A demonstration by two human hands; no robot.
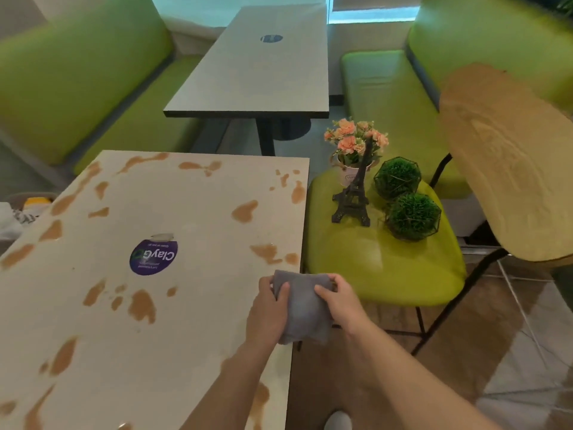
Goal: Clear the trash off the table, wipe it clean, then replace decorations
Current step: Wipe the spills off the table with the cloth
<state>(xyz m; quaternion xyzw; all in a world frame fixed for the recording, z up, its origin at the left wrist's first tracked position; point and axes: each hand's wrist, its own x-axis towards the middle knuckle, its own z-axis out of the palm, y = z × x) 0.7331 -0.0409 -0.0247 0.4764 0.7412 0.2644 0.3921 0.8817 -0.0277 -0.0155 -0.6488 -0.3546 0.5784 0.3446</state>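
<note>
The tabletop (186,336) fills the lower left of the frame, pale and blotched with brown spills (142,305) from its far edge down to the bottom of the picture. No trash shows on it; a round purple sticker (154,256) sits near its middle. Judging by that, clearing is done and wiping is the step at hand, not yet begun on the stains.

To the right of centre a green chair (387,268) holds the decorations: two green balls (414,216) in wire frames, a pot of pink flowers (356,141) and a small dark tower (353,197), standing close together on the seat, apart from the tabletop.

At lower centre, over the tabletop's right edge, both hands hold a grey cloth (302,308). The left hand (268,308) grips its left side with curled fingers and thumb laid over the fabric; the right hand (339,301) grips the right side the same way. The cloth is bunched between them, its long axis running from top to bottom of the frame.

The spills lie left of and above the fingers, the nearest patch just above the cloth near the right edge. The left hand is over the tabletop and nearer the stains; the right sits past the edge, so the wipe would likely sweep leftward.
</note>
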